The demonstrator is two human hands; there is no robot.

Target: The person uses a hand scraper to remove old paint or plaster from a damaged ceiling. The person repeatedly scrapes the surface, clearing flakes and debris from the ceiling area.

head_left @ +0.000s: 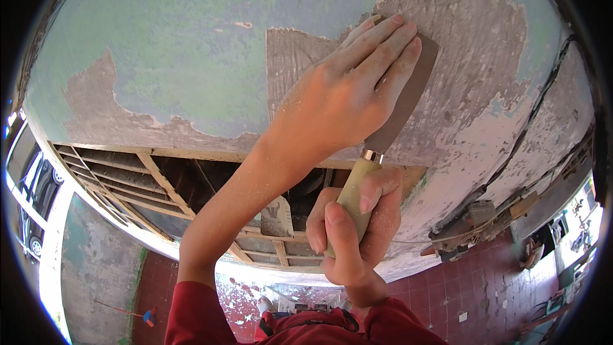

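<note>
A wall (pixel 211 32) with flaking green paint and bare grey patches fills the upper view. A wide metal scraper (pixel 403 105) with a pale wooden handle lies flat against a bare patch. My right hand (pixel 354 230) is wrapped around the handle from below. My left hand (pixel 348 89) lies over the blade, its fingers stretched out and pressing the metal onto the wall. Dust covers both hands and my left forearm. Red sleeves enter at the bottom edge.
Below the scraped area is a wooden window frame (pixel 159 185) with slats. A long dark crack (pixel 536 108) runs down the wall at right. Red floor tiles (pixel 485 287) strewn with paint flakes lie below, with clutter at the far right.
</note>
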